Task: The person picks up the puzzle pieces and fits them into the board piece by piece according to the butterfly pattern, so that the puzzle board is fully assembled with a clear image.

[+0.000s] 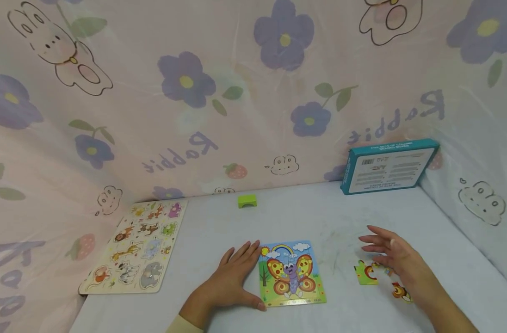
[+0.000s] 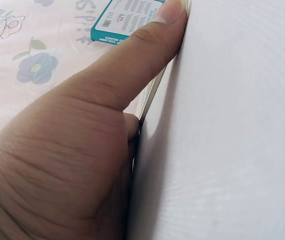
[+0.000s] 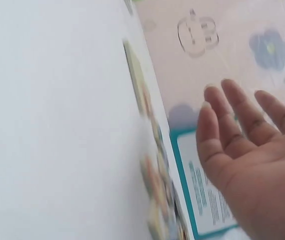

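A square butterfly puzzle lies flat on the table in the head view. My left hand rests along its left side, fingers stretched toward the upper left corner and the thumb at the lower left corner. In the left wrist view the thumb reaches along the thin edge. My right hand is raised over a few loose puzzle pieces, its fingers apart and holding nothing. Those pieces, green and yellow with red-brown patterns, are partly hidden under this hand; in the right wrist view the fingers are loosely extended.
An animal puzzle board lies at the left. At the back stands a small green arched block. A teal and white box leans against the patterned sheet at the back right.
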`<state>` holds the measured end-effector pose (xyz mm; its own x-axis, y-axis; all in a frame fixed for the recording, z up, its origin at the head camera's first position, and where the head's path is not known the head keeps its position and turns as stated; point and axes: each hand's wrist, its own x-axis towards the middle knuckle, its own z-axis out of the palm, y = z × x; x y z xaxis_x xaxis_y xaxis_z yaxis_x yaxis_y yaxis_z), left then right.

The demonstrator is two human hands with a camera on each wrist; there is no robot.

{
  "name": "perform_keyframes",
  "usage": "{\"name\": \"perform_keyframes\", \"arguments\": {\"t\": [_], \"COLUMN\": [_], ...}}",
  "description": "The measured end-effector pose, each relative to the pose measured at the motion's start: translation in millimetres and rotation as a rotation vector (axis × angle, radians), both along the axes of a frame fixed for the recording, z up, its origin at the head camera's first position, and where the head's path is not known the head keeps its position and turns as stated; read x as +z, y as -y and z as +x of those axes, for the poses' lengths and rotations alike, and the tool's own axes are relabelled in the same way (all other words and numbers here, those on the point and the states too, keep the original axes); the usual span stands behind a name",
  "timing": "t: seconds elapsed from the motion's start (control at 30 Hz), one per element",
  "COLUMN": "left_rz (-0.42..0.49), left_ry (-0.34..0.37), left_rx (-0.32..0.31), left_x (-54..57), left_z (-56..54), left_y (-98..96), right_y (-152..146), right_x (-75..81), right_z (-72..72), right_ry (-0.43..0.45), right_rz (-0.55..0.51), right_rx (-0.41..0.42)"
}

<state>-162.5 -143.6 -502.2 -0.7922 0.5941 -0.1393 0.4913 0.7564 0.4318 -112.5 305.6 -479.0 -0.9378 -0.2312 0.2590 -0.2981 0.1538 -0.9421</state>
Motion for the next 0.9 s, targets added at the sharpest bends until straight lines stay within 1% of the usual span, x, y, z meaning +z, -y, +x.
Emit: {"name": "perform_keyframes", "arguments": {"t": [0.17, 0.3, 0.43, 0.5, 0.6, 0.63, 0.67, 0.7, 0.8, 0.87, 0.9], "left_rz": [0.004, 0.012, 0.023, 0.026, 0.027, 0.025, 0.025, 0.025, 0.022, 0.021, 0.02], "left_ry": [-0.009, -0.016, -0.01, -0.008, -0.014, -0.016, -0.018, -0.017, -0.012, -0.007, -0.005], "left_rx": [0.0, 0.002, 0.006, 0.008, 0.006, 0.004, 0.003, 0.002, 0.001, 0.001, 0.001], "left_x": [0.2, -0.7, -1.3, -1.5, -1.6, -1.6, -1.5, -1.2, -0.2, 0.4, 0.6], "left_z": [0.2, 1.6, 2.7, 2.8, 2.7, 2.7, 2.6, 2.6, 2.6, 2.8, 2.8], "left_y": [-0.5, -0.3, 0.2, 0.7, 1.3, 1.5, 1.5, 1.5, 1.0, 0.7, 0.5], "right_y": [-31.2, -52.6, -69.3, -75.8, -84.4, -87.0, -88.9, -89.9, -90.3, -88.3, -87.4], "right_x": [-1.6, -4.3, -9.3, -12.8, -19.2, -21.8, -24.4, -25.9, -26.3, -25.2, -24.1], "right_z": [1.5, 1.5, -1.0, -2.6, -5.2, -6.0, -6.7, -7.7, -11.5, -12.3, -12.8], "right_ry": [-0.003, 0.029, 0.041, 0.039, 0.054, 0.064, 0.091, 0.132, 0.25, 0.291, 0.286], "right_rz": [-0.04, -0.091, -0.055, 0.027, 0.135, 0.197, 0.256, 0.292, 0.446, 0.539, 0.571], "right_rx": [-0.098, -0.186, -0.279, -0.325, -0.351, -0.359, -0.367, -0.367, -0.353, -0.327, -0.312]}}
